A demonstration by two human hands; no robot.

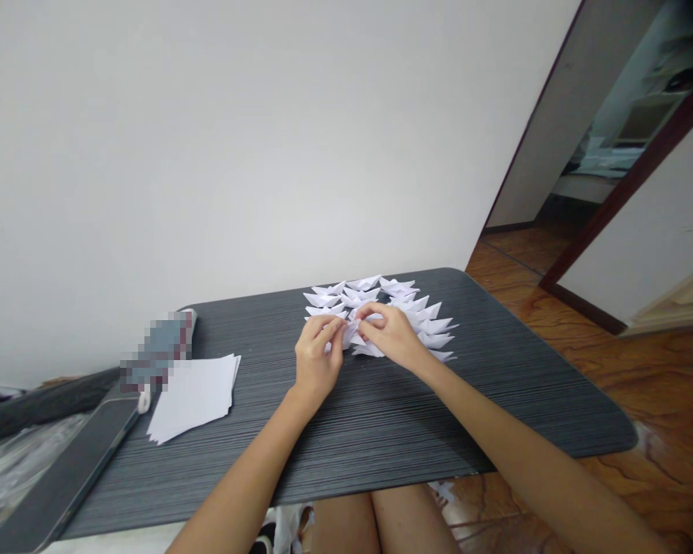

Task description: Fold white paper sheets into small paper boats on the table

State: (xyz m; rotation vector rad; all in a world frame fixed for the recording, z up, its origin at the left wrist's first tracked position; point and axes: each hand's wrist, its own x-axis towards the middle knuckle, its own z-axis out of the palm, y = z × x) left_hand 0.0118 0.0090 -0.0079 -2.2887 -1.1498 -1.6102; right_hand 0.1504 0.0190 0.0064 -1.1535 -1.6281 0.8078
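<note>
"Hands first: what have they got?"

"Both are nearly closed, thumb against fingertips. The left hand (317,352) pinches the left side of a white paper piece (351,334), and the right hand (388,332) pinches it from the right. The piece sits between the two sets of fingertips, at the near left part of a group of folded paper boats (421,308). Fingers cover much of it, so I can't tell how finished its shape is."

"How far along does it look?"

"Well along, I'd judge. Boats stand in close rows beyond the hands and to their right. What's left seems to be the piece in the fingers; the stack of sheets (195,398) on the left lies flat and unfolded."

"Room to move?"

"Plenty nearby. Bare surface of the table (266,385) shows between the stack and the left hand, and more on the near side, down to the near edge. To the right there's an open stretch before the rounded corner. The far side is tighter: boats reach close to the far edge, with the wall (236,154) just behind. Past the right edge comes wooden floor (670,392)."
</note>
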